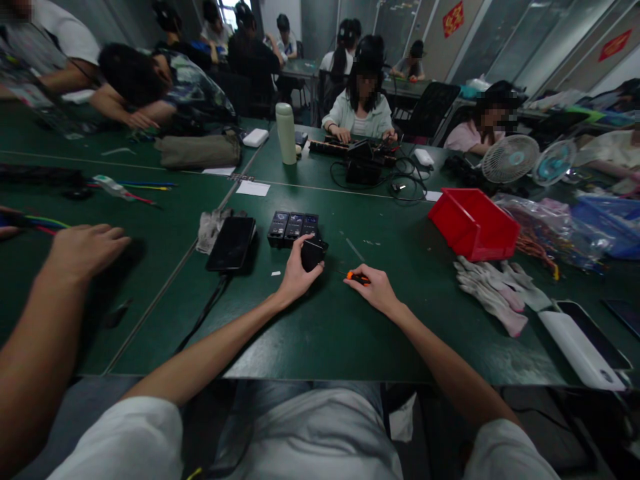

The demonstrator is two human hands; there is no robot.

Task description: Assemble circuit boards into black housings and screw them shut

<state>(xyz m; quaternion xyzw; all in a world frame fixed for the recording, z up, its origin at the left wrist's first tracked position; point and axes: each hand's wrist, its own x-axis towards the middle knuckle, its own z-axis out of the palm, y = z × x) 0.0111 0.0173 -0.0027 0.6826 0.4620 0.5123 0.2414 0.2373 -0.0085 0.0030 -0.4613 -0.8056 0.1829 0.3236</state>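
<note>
– While the left hand (299,272) grips a black block (313,253), what's the right hand (377,288) on?
– Fingers closed round an orange-and-black tool (358,278), right of the block, apart from it.
– Block position?
– Over the worktop (320,333), near side of three black modules (293,227).
– Containers?
– Red bin (493,237), contents can't tell. Clear plastic bag (583,240) beside it, with orange wires (536,244); inside or under, unclear.

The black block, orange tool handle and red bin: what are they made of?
Black block: likely smooth hard plastic; flat dark faces.
Tool handle: plastic or perhaps rubber, bright orange and black; finish too small to tell.
Red bin: probably moulded plastic; evenly coloured, slightly shiny, thin-walled.
</note>
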